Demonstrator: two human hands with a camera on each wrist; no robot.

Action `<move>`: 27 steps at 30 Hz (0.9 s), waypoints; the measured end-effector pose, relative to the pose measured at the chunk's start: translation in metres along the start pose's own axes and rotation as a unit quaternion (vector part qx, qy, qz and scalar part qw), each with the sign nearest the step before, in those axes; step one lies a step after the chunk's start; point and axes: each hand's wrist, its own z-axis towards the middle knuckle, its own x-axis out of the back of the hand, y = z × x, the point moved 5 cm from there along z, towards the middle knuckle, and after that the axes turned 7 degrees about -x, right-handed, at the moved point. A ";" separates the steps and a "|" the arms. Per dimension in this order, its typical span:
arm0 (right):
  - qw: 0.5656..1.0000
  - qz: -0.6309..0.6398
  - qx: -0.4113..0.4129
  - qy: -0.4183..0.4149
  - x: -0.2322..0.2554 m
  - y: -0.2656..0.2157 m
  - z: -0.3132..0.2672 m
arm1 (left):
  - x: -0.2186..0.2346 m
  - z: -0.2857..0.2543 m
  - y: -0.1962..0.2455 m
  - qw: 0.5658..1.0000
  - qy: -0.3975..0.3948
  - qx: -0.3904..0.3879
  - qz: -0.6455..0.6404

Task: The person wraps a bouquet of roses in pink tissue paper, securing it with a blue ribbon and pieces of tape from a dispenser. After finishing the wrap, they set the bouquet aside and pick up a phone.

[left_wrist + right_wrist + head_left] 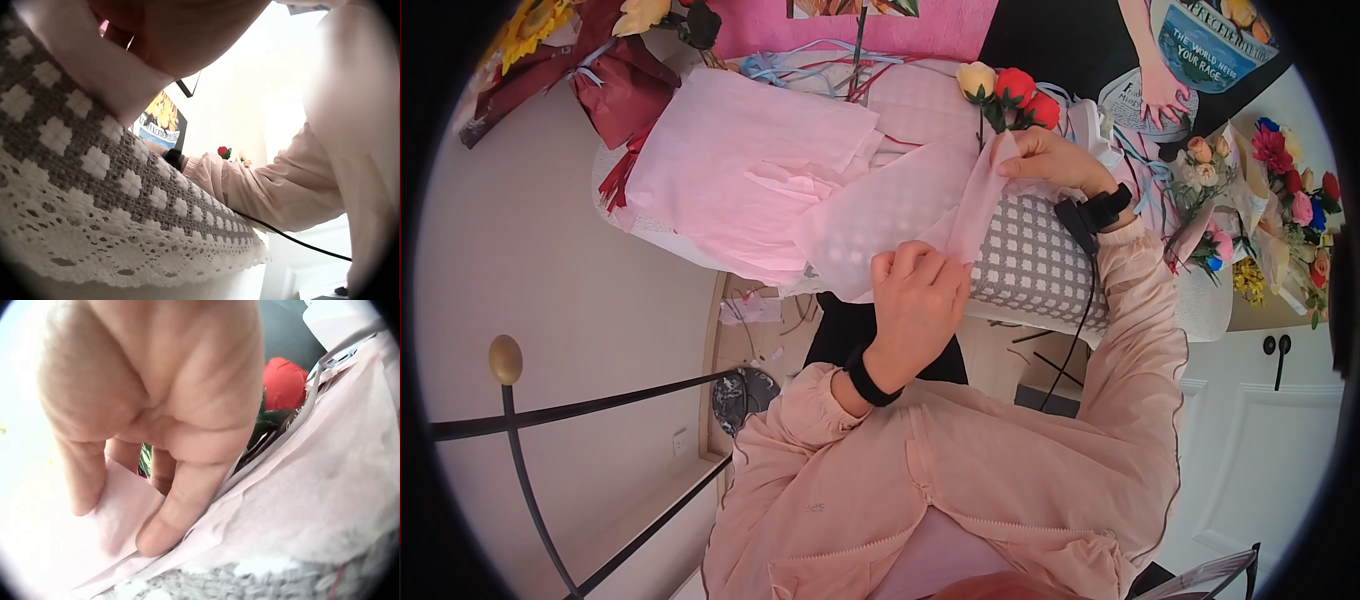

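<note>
one translucent pale-pink sheet (880, 215), across the front edge of the grey-and-white checked cloth (1040, 260); bare right hand (1055, 163) pinching it, bare left hand (920, 310) gripping it, left fingertips hidden from us; red artificial roses (1014, 88), stems largely covered.

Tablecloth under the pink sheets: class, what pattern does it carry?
The tablecloth has rows of white blocks on grey, clearest in the left wrist view.

Pink paper (870, 222) on a cloth-covered table (1040, 262)
</note>
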 end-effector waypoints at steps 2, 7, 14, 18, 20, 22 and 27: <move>0.999 -0.017 -0.039 0.014 0.000 0.001 0.003 | 0.000 -0.001 -0.003 1.000 0.008 0.013 0.005; 0.993 -0.058 -0.084 0.054 -0.006 -0.008 0.006 | -0.002 0.000 -0.010 0.999 -0.006 0.039 0.003; 0.993 -0.075 -0.055 0.067 -0.005 -0.006 0.006 | -0.004 -0.001 -0.014 0.998 -0.003 0.068 -0.014; 0.997 -0.008 -0.060 0.049 -0.002 -0.011 0.003 | -0.005 -0.001 -0.014 0.998 -0.015 0.062 -0.004; 0.997 -0.017 -0.079 0.016 -0.001 -0.024 -0.005 | -0.004 0.000 -0.013 0.998 -0.013 0.057 -0.003; 0.994 0.010 -0.106 -0.023 -0.004 -0.030 -0.011 | -0.004 0.000 -0.013 0.998 -0.016 0.058 -0.003; 0.978 0.092 -0.165 -0.083 -0.022 -0.034 -0.017 | -0.002 -0.001 -0.009 0.998 -0.007 0.061 -0.018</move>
